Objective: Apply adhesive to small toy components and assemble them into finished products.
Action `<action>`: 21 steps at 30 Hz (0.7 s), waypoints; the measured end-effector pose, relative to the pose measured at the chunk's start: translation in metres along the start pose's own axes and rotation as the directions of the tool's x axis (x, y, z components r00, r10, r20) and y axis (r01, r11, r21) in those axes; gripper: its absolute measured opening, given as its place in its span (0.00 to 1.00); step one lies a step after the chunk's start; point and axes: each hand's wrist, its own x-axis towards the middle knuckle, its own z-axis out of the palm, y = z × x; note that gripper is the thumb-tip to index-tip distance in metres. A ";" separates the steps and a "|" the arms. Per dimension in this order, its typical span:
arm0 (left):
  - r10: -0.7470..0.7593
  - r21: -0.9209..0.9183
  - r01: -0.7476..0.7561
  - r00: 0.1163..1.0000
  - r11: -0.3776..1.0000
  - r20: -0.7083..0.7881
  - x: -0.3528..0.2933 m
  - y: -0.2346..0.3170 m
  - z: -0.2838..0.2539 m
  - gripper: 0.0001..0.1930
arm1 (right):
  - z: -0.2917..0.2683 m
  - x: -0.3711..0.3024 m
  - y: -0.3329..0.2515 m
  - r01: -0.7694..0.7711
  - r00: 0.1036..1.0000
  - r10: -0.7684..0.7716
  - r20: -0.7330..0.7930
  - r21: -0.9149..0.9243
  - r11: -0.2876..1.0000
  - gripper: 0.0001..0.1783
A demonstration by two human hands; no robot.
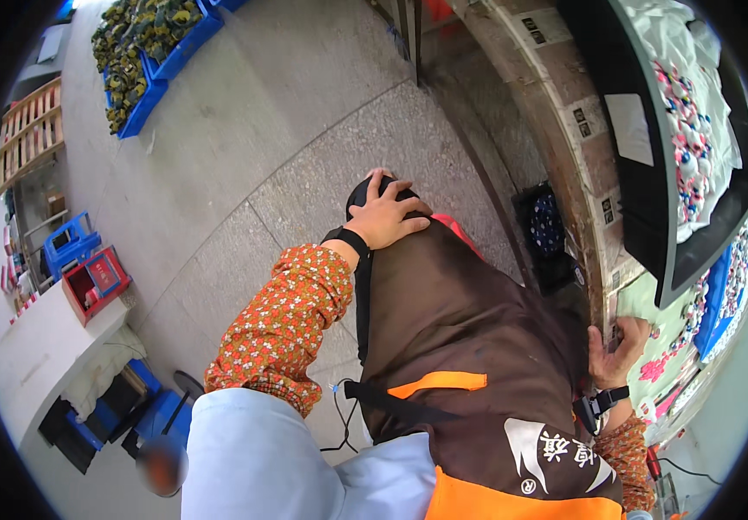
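My left hand [386, 211] lies on my left knee over the brown apron [460, 303], fingers spread, with nothing in it. A black band circles that wrist, below an orange flowered sleeve cover [283, 321]. At the right, my right hand [618, 354] is at the edge of the worktable [597, 286], its thumb along the side and its fingers bent over the top. It appears to hold that edge; the palm side is partly hidden. Beyond its fingers, small pink pieces [654, 367] lie on the pale green table surface [642, 303].
A black tray [664, 234] holds red, white and blue small parts [690, 143] on white plastic. A blue tray [725, 299] stands beside it. Blue crates [157, 82] of dark green parts sit on the floor at far left, near a wooden pallet [32, 130] and a blue stool [71, 243].
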 end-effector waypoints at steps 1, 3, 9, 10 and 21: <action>-0.004 -0.023 0.004 1.000 1.000 0.021 -0.004 0.006 -0.002 0.20 | -0.004 -0.002 0.000 -0.021 1.000 0.021 0.000 0.016 1.000 0.26; -0.070 -0.106 0.076 0.996 0.992 0.058 -0.018 0.014 -0.012 0.18 | -0.007 -0.003 0.000 -0.034 0.999 0.033 0.043 0.020 0.999 0.26; -0.068 -0.226 0.096 0.989 0.969 0.128 -0.077 0.002 0.020 0.17 | -0.008 -0.010 0.006 -0.047 0.996 0.047 0.074 -0.004 0.999 0.26; -0.060 -0.238 0.088 0.990 0.967 0.124 -0.088 -0.002 0.031 0.16 | -0.005 -0.012 0.007 -0.043 0.994 0.044 0.098 -0.013 0.999 0.26; -0.059 -0.351 0.150 0.964 0.924 0.259 -0.132 -0.009 0.063 0.17 | 0.028 0.070 -0.117 -0.232 0.919 0.062 0.388 0.407 0.884 0.11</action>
